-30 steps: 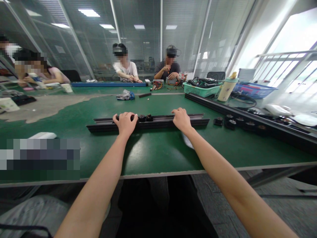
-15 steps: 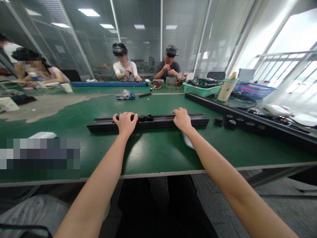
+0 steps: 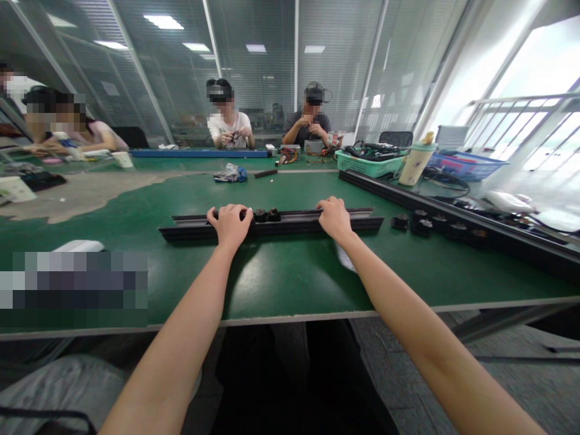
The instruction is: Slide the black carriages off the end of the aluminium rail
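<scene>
Left hand (image 3: 230, 225), right hand (image 3: 335, 221) on a black rail (image 3: 290, 228)

Both curl over the rail; whether gripping, I cannot tell. It lies on the table (image 3: 281, 278), two black parts (image 3: 273, 215) at its middle, black pieces (image 3: 423, 225) beyond its right end.

Forearms (image 3: 193, 320) stretched forward (both bare), left hand (image 3: 232, 226) curled palm-down, right hand (image 3: 334, 220) likewise bent

Green tabletop (image 3: 290, 284), black rail (image 3: 290, 229) lying crosswise, crumpled cloth (image 3: 230, 174) beyond, mint-green basket (image 3: 368, 165), lidded bottle (image 3: 415, 165) beside it
</scene>
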The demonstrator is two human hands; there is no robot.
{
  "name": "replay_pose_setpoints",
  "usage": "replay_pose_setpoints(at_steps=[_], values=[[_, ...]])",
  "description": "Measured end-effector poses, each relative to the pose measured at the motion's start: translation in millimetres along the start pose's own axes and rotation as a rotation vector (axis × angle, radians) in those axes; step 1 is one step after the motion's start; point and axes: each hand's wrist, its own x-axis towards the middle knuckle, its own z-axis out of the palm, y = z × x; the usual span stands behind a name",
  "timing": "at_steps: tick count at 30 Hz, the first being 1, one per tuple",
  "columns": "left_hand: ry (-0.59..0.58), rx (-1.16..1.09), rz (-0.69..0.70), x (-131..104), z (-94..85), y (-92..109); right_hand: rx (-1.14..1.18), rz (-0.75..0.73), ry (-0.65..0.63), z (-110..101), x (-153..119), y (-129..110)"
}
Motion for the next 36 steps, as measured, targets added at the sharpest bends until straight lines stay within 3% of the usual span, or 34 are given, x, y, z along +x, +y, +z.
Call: replay_pose_setpoints(at_steps=[36], values=[[-0.002,-0.003,-0.003,0.6,0.7,-0.6,-0.020,0.032,0.010,-0.5,0.9,3.5]])
